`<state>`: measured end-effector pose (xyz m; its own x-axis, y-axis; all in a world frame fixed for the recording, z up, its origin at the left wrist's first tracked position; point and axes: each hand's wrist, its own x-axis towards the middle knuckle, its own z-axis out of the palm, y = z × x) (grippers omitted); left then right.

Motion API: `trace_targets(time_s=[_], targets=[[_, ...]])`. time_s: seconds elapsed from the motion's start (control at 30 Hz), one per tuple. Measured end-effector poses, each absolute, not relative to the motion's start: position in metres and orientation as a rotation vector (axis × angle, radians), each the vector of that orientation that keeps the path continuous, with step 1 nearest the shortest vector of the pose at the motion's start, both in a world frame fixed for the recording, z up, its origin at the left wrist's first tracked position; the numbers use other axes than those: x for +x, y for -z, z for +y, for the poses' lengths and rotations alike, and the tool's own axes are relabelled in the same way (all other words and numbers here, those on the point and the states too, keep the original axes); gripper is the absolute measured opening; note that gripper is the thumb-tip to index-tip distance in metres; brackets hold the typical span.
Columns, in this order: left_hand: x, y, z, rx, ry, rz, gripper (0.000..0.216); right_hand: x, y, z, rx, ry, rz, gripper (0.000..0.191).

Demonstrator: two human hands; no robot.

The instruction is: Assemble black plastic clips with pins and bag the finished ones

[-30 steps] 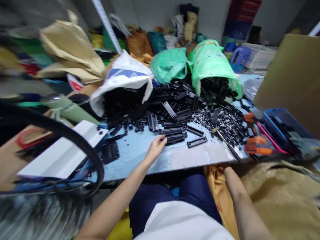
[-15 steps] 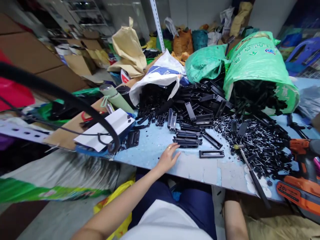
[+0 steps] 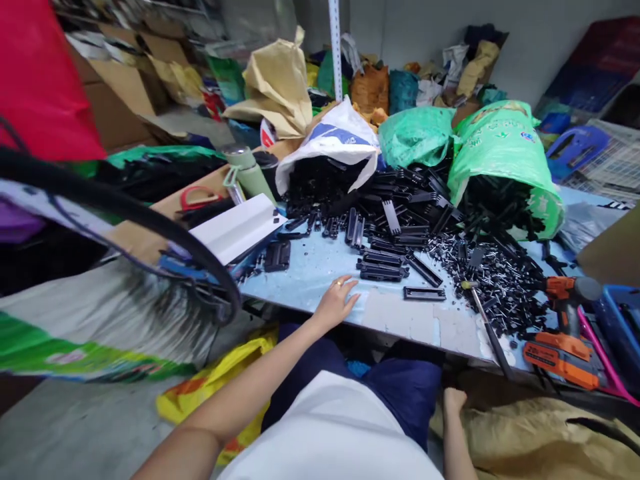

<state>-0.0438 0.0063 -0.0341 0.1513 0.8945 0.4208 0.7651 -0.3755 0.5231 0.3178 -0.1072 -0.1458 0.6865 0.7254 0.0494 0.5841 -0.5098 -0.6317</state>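
My left hand [image 3: 336,303] rests on the front part of the blue tabletop [image 3: 300,283], its fingers apart and nothing in them. Just beyond the fingertips lie stacked long black plastic housings [image 3: 383,272], with a small gap between. One more black housing [image 3: 424,294] sits by itself to the right. Below the table edge, beside my thigh, my right hand [image 3: 454,400] looks curled closed; what it holds, if anything, is hidden. A hammer [image 3: 487,327] lies with its head against a heap of small black parts and metal pins [image 3: 505,293].
An orange cordless drill [image 3: 563,347] stands at the right near a blue bin [image 3: 620,320]. Green sacks [image 3: 505,147] and a white sack [image 3: 340,137] spill black parts at the back. A black cable [image 3: 150,213] arcs across the left. A brown sack [image 3: 540,433] lies below right.
The view has shifted, and more of the right side shows. My left hand stays on the table, now slightly apart from the stacked housings. My right hand has come into sight below the edge.
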Motion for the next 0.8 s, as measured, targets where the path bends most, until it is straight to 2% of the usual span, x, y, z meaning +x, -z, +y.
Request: trace_targets(time_s=[0.07,0.17,0.27,0.37,0.47,0.67,0.8], targets=[[-0.057,0.038,0.009,2.16,-1.028,1.739,0.03,0.334,0.137,-0.121,-2.334,-0.272,-0.903,0.026],[-0.076,0.044,0.02,2.003,-1.03,1.916,0.03,0.348,0.12,-0.138,-2.244,-0.191,-0.87,0.047],[-0.092,0.043,0.041,1.876,-1.043,2.062,0.031,0.342,0.094,-0.142,-2.008,0.025,-1.062,0.055],[-0.104,0.03,0.071,1.792,-0.991,2.195,0.033,0.314,0.061,-0.123,-1.798,0.176,-1.383,0.042],[-0.116,0.012,0.102,1.725,-0.871,2.327,0.036,0.273,0.032,-0.085,-1.578,0.171,-1.726,0.029],[-0.141,-0.01,0.138,1.557,-0.509,2.529,0.04,0.203,0.014,-0.015,-1.202,-0.05,-2.225,0.027],[-0.129,-0.012,0.121,1.828,-0.448,2.362,0.036,0.176,0.011,0.022,-1.276,-0.004,-2.324,0.029]])
